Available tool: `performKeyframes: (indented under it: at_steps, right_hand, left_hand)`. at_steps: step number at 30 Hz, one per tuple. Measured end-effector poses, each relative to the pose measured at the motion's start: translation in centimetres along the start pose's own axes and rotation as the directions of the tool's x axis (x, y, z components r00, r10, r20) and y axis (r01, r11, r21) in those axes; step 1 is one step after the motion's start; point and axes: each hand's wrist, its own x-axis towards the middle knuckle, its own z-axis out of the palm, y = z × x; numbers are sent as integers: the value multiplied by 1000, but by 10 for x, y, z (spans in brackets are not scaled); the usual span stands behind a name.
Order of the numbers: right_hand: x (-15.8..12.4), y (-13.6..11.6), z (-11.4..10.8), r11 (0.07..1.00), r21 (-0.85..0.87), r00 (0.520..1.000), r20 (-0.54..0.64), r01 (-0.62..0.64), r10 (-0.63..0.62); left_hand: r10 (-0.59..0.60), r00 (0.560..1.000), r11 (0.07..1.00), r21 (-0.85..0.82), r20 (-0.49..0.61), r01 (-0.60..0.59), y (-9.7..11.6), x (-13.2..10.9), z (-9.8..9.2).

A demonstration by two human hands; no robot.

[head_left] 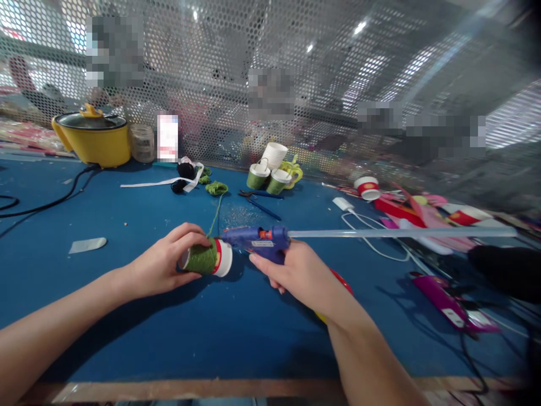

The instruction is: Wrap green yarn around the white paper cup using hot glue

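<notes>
My left hand (167,264) is closed around a paper cup (208,258) lying on its side, wrapped in green yarn with a red and white rim. A strand of green yarn (216,210) runs from the cup back to a loose bundle. My right hand (296,270) grips a blue glue gun (258,240) with its nozzle pointing left at the cup. A long clear glue stick (397,232) sticks out of the gun's back to the right.
On the blue table (127,316), a yellow electric pot (93,138) and a jar stand back left. Yarn-wrapped cups (268,176), scissors and white ribbon lie at the back. A white cable, red-white cups and a magenta glue gun (448,301) lie right. Mesh screen behind.
</notes>
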Motion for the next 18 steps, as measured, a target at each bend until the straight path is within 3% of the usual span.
performKeyframes:
  at_steps: [6, 18]
  right_hand:
    - [-7, -5, -3, 1000, -18, 1000, 10, -1, 1]
    - [-11, -5, -5, 998, 6, 996, 64, -58, 57]
  left_hand:
    - [-50, 998, 997, -60, -27, 48, -2, 1, -1]
    - [-304, 953, 923, -248, -9, 293, -6, 2, 1]
